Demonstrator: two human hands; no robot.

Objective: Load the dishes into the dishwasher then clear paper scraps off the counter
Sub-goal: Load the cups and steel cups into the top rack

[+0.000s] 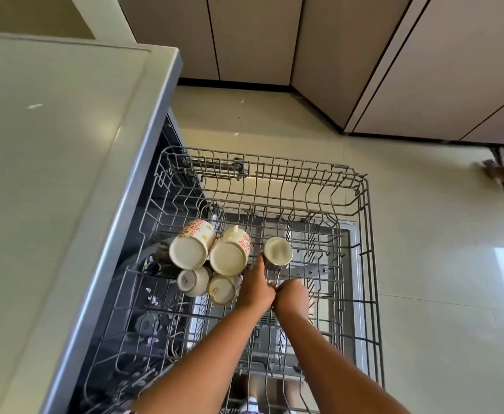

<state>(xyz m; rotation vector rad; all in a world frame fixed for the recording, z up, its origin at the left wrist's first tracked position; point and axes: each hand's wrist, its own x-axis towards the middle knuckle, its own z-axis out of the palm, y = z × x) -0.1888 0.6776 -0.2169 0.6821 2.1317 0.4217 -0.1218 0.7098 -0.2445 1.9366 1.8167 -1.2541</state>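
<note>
Now I see the left hand [256, 286] gripping the side of a small cream cup [278, 251], which sits bottom up near the middle of the pulled-out wire rack [364, 204]. The right hand [293, 297] touches the left, fingers curled downward; I cannot tell whether it holds anything. Four more upturned cups [188, 253] cluster at the rack's left, beside the counter [50, 144].

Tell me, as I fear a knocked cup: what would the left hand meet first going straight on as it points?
The small upturned cup, just ahead of the left hand; its fingertips seem to touch the cup's side, though depth is unclear.
</note>
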